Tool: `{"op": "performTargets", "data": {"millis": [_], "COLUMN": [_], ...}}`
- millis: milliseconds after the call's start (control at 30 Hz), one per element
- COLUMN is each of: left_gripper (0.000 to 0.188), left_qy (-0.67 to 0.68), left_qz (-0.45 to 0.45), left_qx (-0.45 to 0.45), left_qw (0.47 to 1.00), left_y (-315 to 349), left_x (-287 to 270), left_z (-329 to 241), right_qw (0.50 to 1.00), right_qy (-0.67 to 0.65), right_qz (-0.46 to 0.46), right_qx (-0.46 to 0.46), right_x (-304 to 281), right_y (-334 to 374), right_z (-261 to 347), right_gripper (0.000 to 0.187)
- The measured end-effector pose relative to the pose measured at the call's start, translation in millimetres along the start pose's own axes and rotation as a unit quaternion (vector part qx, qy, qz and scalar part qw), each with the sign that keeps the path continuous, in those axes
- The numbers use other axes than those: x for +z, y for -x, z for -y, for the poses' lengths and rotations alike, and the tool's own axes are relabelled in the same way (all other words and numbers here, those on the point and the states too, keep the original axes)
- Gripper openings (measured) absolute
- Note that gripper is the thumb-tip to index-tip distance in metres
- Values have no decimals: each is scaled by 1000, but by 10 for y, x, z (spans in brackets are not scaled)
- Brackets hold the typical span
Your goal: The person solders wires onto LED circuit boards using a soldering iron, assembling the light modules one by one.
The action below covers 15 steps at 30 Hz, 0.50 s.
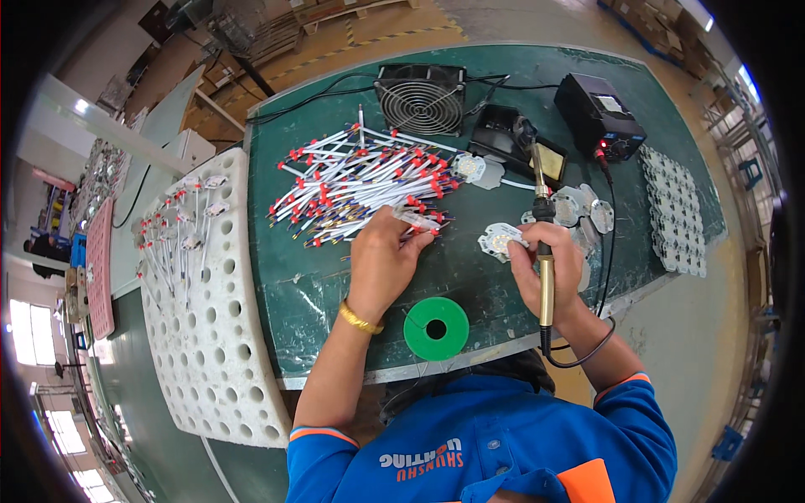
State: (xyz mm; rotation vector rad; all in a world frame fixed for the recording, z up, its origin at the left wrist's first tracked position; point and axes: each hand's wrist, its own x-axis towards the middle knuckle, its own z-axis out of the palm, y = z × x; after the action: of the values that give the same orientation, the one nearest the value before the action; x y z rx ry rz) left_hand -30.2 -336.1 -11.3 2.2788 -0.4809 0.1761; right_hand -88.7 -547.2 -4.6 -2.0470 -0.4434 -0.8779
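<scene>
My left hand (381, 264) is closed at the near edge of a heap of short white wires (348, 189) with red sleeves, its thumb and fingers pinching a white wire (417, 220). To the right, my right hand (555, 272) pinches a small whitish LED board (501, 241) between thumb and finger, just above the table. A soldering iron (546, 285) with a gold-coloured handle crosses in front of my right hand, tip end toward its stand. Whether my fingers also touch the iron is hard to see. Another LED board (480, 170) lies beside the wire heap.
Solder spool, green (453, 329), lies near the front edge. Behind the wires stands a black fan (422, 99); a black soldering station (599, 117) sits back right. Loose boards (579, 205) lie beyond my right hand, a board panel (673, 210) at right, a holed white foam tray (205, 335) at left.
</scene>
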Motion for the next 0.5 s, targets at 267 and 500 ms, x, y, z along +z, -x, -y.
{"op": "performTargets", "data": {"millis": [267, 500], "left_gripper": [19, 25], "left_qy": [636, 751], "left_qz": [60, 105], "left_qx": [-104, -181], "left_qw": [762, 626], "left_y": [100, 130], "left_x": [-200, -103], "left_z": [-85, 38], "right_qw": [996, 994], "right_qy": [-67, -81], "right_qz": [-13, 31], "right_qx": [64, 68], "right_x": [133, 236], "right_y": [-136, -265], "right_z": [128, 229], "right_gripper": [32, 31]}}
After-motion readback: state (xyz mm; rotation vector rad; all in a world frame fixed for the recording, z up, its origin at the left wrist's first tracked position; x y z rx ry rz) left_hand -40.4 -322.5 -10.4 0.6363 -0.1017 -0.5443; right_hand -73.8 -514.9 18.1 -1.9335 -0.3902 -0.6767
